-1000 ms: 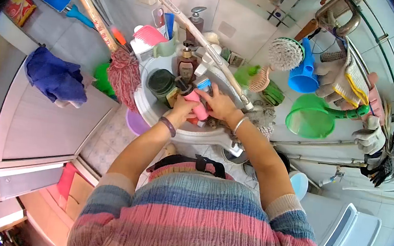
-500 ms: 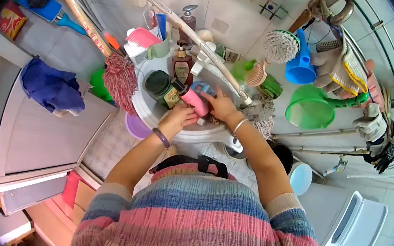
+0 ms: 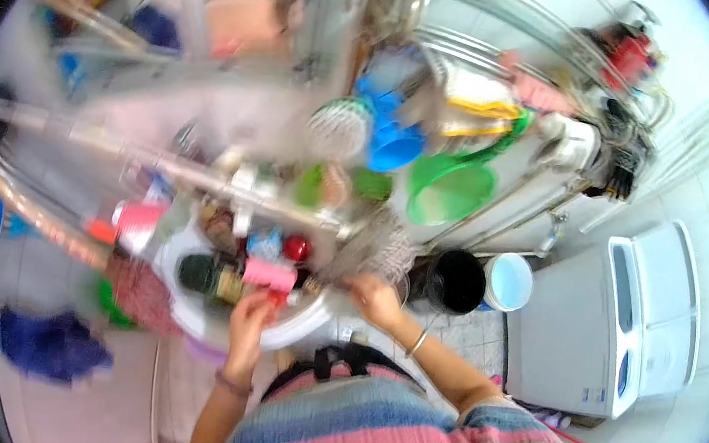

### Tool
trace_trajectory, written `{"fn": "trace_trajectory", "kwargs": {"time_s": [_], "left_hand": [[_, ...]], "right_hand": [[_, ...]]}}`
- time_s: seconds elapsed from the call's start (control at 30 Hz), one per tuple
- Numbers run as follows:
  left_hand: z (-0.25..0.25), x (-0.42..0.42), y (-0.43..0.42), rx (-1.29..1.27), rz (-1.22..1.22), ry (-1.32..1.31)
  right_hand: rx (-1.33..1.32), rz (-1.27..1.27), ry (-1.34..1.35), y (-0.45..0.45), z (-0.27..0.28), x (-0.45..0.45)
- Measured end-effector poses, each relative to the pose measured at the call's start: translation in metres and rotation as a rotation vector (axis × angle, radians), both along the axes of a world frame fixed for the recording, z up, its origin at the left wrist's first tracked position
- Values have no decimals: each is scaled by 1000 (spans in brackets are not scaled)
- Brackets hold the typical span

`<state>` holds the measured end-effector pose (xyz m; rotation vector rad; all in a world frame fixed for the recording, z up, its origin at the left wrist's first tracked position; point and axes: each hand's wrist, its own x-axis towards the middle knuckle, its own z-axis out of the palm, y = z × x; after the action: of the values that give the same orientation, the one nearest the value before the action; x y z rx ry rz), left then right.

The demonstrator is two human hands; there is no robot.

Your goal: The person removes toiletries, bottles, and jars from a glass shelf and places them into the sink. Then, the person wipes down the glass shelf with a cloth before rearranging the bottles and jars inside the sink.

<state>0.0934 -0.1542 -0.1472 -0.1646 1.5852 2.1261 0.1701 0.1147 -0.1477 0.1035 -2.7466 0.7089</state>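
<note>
Basin contains jar, pink bottle. Left hand at bottle, right hand near grey mop; fingers' grip: cannot tell.

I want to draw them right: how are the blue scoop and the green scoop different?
The blue scoop is bright blue, while the green scoop is green. The blue scoop has a narrower cup; the green scoop's bowl is wider. The blue scoop's handle points up and to the left in the picture, but the green scoop's handle goes up and to the right. Both have a handle.
</note>
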Motion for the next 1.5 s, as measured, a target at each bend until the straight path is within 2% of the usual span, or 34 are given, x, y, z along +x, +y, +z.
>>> {"fn": "trace_trajectory", "kwargs": {"time_s": [0.07,0.1,0.23,0.33,0.37,0.47,0.53,0.63,0.67,0.73,0.8,0.87,1.0,1.1,1.2,1.23,1.33,1.43,1.47,1.5], "left_hand": [[20,10,9,-7,51,102],[12,8,11,-74,0,176],[66,13,45,-197,-82,653],[131,22,85,-273,-81,1008],[151,17,98,-317,-102,1207],[223,21,151,-407,-94,1517],[267,21,190,-341,-78,1634],[334,15,254,-280,-75,1783],[355,14,277,-281,-54,1833],[388,9,321,-226,-39,1816],[424,10,357,-327,-78,1835],[447,-8,395,-321,-130,1844],[471,-39,457,-608,-90,1770],[478,-53,481,-653,-101,1702],[479,-59,489,-491,-262,1548],[478,-69,496,-497,-245,1590],[481,-55,496,-501,-338,1489],[476,-62,497,-249,-231,1613],[480,-43,486,-292,-184,1584],[487,-37,477,-221,-155,1639]], "right_hand": [[-63,-63,-57,1,5,17],[-77,-90,-2,6,13,19],[-122,-170,244,36,73,18],[-240,-197,501,81,134,18],[-206,-206,619,101,162,21],[-226,-248,806,171,231,37],[-173,-243,996,219,275,47],[-259,-230,1159,281,336,51],[-158,-290,1159,299,356,52],[-73,-356,1108,321,387,47],[31,-388,1052,338,406,36],[165,-453,968,347,414,23],[221,-579,834,346,422,12],[223,-595,778,342,426,7],[211,-613,766,346,424,-2],[211,-615,774,346,424,-4],[182,-613,734,344,427,-4],[102,-588,693,349,429,-10],[80,-552,747,348,429,-11],[86,-530,819,351,427,-16]]}}
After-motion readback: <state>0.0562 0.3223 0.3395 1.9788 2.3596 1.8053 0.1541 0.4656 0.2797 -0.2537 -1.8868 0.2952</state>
